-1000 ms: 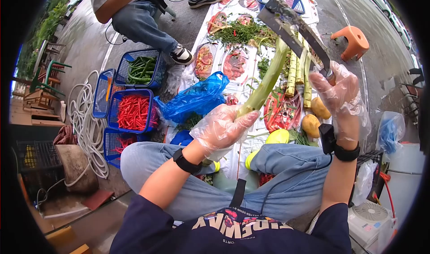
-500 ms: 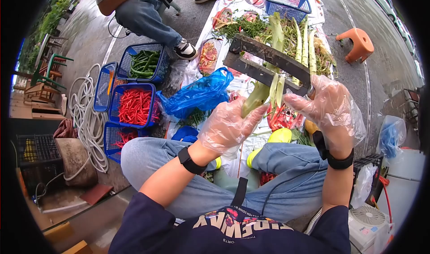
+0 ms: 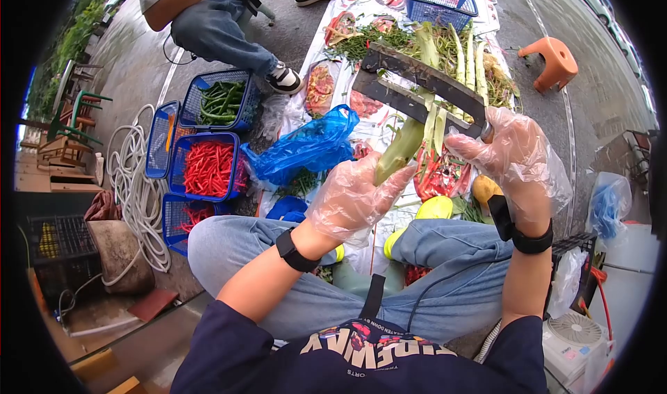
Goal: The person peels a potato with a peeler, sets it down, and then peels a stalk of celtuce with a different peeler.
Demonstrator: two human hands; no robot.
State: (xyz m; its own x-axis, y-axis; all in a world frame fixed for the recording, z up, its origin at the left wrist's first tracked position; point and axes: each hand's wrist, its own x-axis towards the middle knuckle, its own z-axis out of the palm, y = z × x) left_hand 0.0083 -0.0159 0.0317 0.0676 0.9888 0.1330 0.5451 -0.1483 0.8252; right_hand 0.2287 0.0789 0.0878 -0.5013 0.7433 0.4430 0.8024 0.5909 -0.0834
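Observation:
My left hand [image 3: 358,196], in a clear plastic glove, is closed around the lower end of a long green celtuce stem [image 3: 404,152]. The stem slants up and away from me over the sheet. My right hand [image 3: 511,147], gloved too, grips the handle end of a large dark metal peeler [image 3: 434,71], made of two long flat bars with a slot between them. The peeler lies across the celtuce, its lower bar against the stem. Pale green strips of peel [image 3: 435,126] hang just below that bar. The peeler's handle is mostly hidden by my fingers.
Peeled stems [image 3: 470,67] and green trimmings lie on a printed sheet [image 3: 326,43]. Left stand blue baskets of green peppers [image 3: 222,101] and red chillies [image 3: 210,168], beside a blue bag [image 3: 306,144]. An orange stool [image 3: 552,64] is at right; another person sits at upper left.
The peeler and my right hand have shifted slightly right and down along the celtuce. My left hand keeps its grip in nearly the same place. The view has moved a little.

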